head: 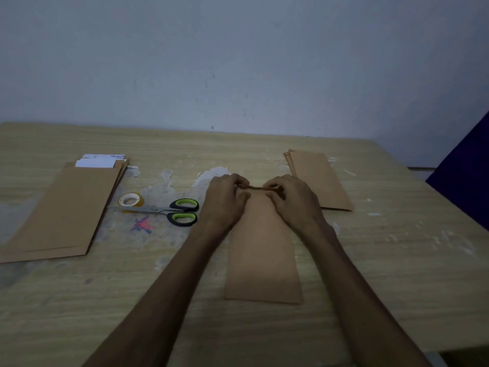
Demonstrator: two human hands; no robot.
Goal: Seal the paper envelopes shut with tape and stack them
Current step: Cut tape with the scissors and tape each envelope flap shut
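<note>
A brown paper envelope (263, 255) lies lengthwise on the wooden table (397, 274) in front of me. My left hand (225, 200) and my right hand (293, 200) pinch its flap at the far end, fingers curled over the fold. A roll of clear tape (130, 201) sits to the left, beside scissors (169, 211) with green and black handles. On the far left lies a pile of brown envelopes (63, 213) with white paper sticking out at the top. A second stack of brown envelopes (318, 180) lies at the right rear.
A pale wall rises behind the table's far edge. A dark blue object (465, 178) stands at the right, past the table's corner. A small red and blue scribble (143, 225) marks the tabletop near the scissors.
</note>
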